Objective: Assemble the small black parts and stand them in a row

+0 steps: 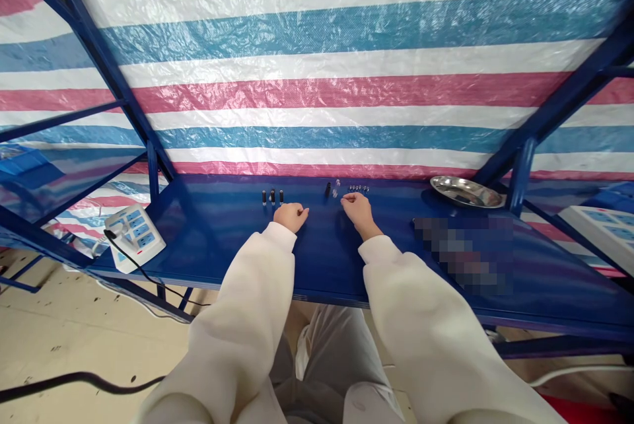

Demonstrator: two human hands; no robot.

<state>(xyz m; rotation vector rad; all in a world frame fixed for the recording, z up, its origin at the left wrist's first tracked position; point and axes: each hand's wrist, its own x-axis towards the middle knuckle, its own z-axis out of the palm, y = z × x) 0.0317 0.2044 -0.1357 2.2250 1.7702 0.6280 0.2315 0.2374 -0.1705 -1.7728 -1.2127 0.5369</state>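
Note:
Both my arms, in cream sleeves, reach out over a blue metal shelf (222,246). My left hand (290,216) rests on the shelf with its fingers curled in; nothing shows in it. Just beyond it stand three small dark upright pieces (272,197) in a row. My right hand (357,207) lies with fingers bent and pinched near a single dark piece (327,189), some tiny clear bits (337,187) and a short row of small metal parts (358,188). What the right fingers hold, if anything, is too small to make out.
A shiny round metal dish (465,191) sits at the shelf's back right. A white power strip (133,236) with a black cable lies at the left edge. Blue rack posts (518,176) rise at both sides; a striped tarp (317,67) hangs behind. A blurred patch (460,249) covers part of the shelf.

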